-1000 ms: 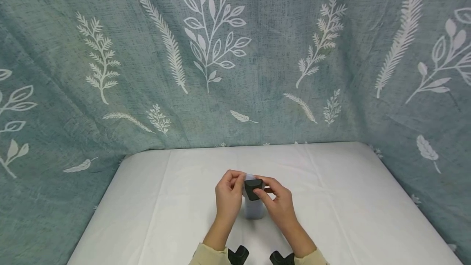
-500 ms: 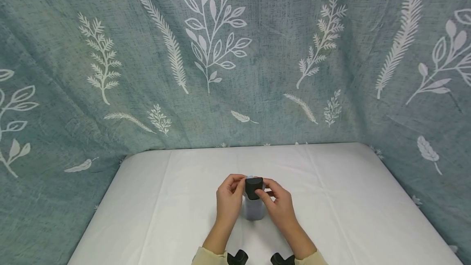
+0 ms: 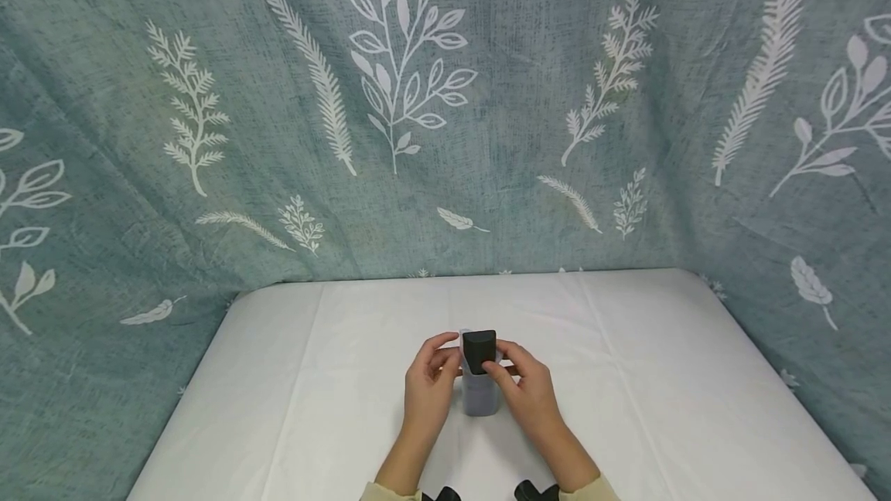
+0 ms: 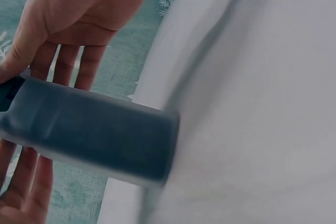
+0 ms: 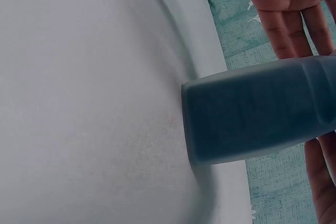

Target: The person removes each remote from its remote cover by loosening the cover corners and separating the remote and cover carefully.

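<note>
A translucent grey-blue bottle with a black top part stands upright on the white cloth between both hands. At its left side, my left hand holds the upper part with thumb and bent fingers. My right hand grips it from the right, the thumb on the black part's lower edge. The left wrist view shows the bottle with the left hand beside its neck; the fingers pass behind it. In the right wrist view the bottle hides some fingertips of the right hand.
A white cloth covers the table. A teal curtain with white leaf prints hangs behind its far edge and along both sides. Black wrist pieces show near the sleeves at the bottom edge.
The black part has shifted slightly upward and shows more of its front. My left hand's fingertips have moved a little down and left from the bottle's top. The right hand stays nearly in place.
</note>
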{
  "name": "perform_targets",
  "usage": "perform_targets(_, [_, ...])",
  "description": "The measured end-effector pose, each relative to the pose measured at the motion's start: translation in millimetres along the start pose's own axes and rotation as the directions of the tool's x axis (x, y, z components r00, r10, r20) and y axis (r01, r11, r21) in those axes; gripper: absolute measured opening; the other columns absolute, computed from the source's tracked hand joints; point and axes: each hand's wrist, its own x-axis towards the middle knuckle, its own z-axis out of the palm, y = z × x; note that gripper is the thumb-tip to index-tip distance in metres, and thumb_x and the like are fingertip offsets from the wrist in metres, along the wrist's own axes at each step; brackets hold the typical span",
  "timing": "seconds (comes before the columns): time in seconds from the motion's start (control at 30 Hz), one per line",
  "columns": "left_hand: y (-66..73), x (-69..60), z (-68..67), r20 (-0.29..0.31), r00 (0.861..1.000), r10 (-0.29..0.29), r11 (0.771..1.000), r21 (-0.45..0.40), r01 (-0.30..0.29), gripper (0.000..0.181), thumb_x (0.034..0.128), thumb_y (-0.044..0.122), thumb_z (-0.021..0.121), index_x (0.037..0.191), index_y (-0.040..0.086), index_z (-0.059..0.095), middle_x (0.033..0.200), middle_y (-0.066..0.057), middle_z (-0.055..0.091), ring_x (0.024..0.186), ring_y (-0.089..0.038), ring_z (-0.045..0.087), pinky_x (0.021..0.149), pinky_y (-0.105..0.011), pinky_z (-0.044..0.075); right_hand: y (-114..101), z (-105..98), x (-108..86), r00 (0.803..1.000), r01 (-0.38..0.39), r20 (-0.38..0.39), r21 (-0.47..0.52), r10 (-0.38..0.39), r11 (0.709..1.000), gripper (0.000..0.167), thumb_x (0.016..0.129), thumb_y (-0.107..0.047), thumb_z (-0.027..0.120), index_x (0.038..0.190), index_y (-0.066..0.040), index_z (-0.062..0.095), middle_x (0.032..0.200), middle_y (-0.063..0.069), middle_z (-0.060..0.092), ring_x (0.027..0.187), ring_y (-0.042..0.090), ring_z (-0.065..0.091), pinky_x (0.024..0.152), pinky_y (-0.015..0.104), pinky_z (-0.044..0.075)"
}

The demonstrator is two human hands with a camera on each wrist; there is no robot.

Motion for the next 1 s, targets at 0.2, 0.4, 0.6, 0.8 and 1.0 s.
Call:
perform_targets(0.2, [-4.5, -6.7, -4.7, 0.066, 0.997, 0.045, 0.999, 0.003, -0.045, 0.042, 0.0915, 0.010, 0.071, 0.130, 0.024, 0.062, 0.113, -0.008, 0.074, 0.099, -0.017, 0.069, 0.080, -0.023, 0.058, -1, 0, 0.2, 1.000, -0.005, 0.012, 0.007, 0.005, 1.000, 0.028, 0.085, -0.013, 0.077, 0.112, -0.012, 0.071, 0.100, 0.001, 0.075, 0.092, 0.005, 0.066, 0.072, 0.025, 0.059])
perform_targets(0.4, [-13.1, -7.9, -4.9, 0.053, 0.992, 0.115, 0.993, -0.004, -0.115, 0.042, 0.0877, 0.012, 0.074, 0.129, 0.019, 0.067, 0.113, -0.007, 0.075, 0.102, -0.017, 0.069, 0.084, -0.030, 0.060, -1, 0, 0.5, 1.000, -0.014, 0.023, 0.006, 0.014, 1.000, 0.027, 0.086, -0.014, 0.076, 0.113, -0.013, 0.071, 0.103, 0.001, 0.076, 0.094, 0.009, 0.068, 0.073, 0.025, 0.059])
perform_targets(0.6, [-15.0, -7.3, -2.8, -0.007, 0.983, 0.183, 0.982, 0.044, -0.183, 0.029, 0.0833, 0.011, 0.078, 0.112, 0.010, 0.076, 0.106, -0.006, 0.077, 0.095, -0.021, 0.073, 0.080, -0.026, 0.060, 0, 0, 0.9, 1.000, -0.014, 0.027, 0.004, 0.014, 1.000, 0.024, 0.087, -0.014, 0.075, 0.111, -0.013, 0.073, 0.107, 0.003, 0.077, 0.095, 0.012, 0.071, 0.073, 0.026, 0.060])
perform_targets(0.8, [-11.4, -5.9, -1.6, -0.051, 0.990, 0.128, 0.991, 0.033, -0.126, 0.021, 0.0792, 0.007, 0.080, 0.100, 0.005, 0.078, 0.097, -0.012, 0.078, 0.086, -0.006, 0.071, 0.073, -0.020, 0.060, 2, 0, -1.5, 0.999, -0.013, 0.046, -0.039, 0.014, 0.999, 0.027, 0.086, -0.014, 0.075, 0.113, -0.009, 0.072, 0.108, 0.006, 0.076, 0.091, 0.016, 0.069, 0.071, 0.025, 0.059])
perform_targets(1.0, [-10.3, -3.5, -2.4, -0.065, 0.995, 0.080, 0.996, 0.056, -0.076, 0.015, 0.0778, 0.011, 0.081, 0.092, 0.009, 0.080, 0.094, -0.006, 0.079, 0.085, -0.004, 0.071, 0.070, -0.019, 0.058, 9, -4, -7.8, 0.993, -0.018, 0.117, -0.065, 0.026, 0.998, 0.037, 0.089, -0.014, 0.072, 0.125, -0.005, 0.068, 0.115, 0.008, 0.074, 0.092, 0.015, 0.068, 0.068, 0.022, 0.055])
